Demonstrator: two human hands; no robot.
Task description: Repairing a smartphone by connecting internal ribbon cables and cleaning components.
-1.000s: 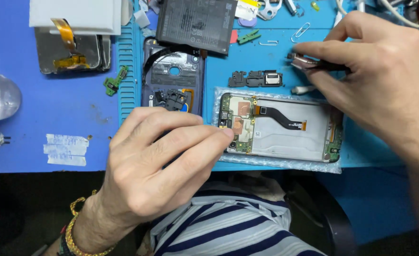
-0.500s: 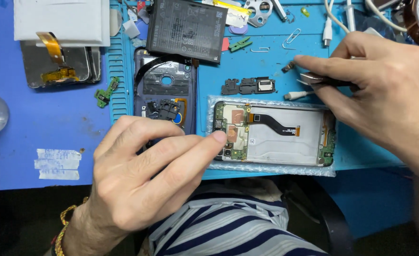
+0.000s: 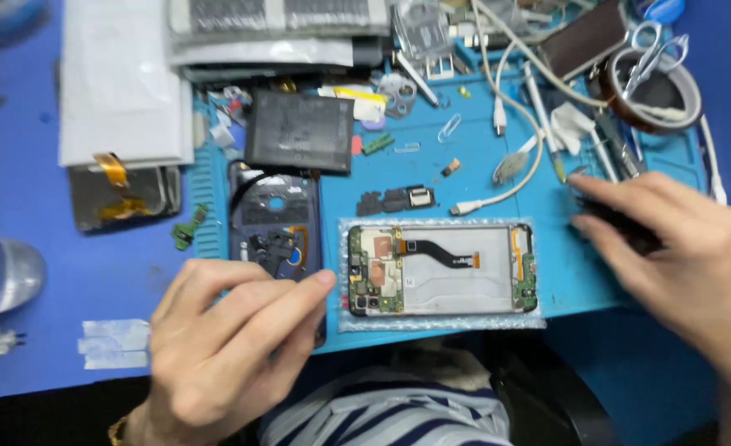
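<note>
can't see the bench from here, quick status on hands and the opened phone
Left hand open, beside opened phone, apart. Right hand grips dark tool, right of phone. Phone on bubble wrap, nothing on it.

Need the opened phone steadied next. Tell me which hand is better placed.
Left, probably. The left hand has fingertips beside the opened phone; the right hand is off at the mat's tool side.

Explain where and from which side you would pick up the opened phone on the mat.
Grip the opened phone by its two long edges, coming from above. It lies flat, insides up, so the bare board and cable face upward and are best left untouched; only the thin rim is safe.
</note>
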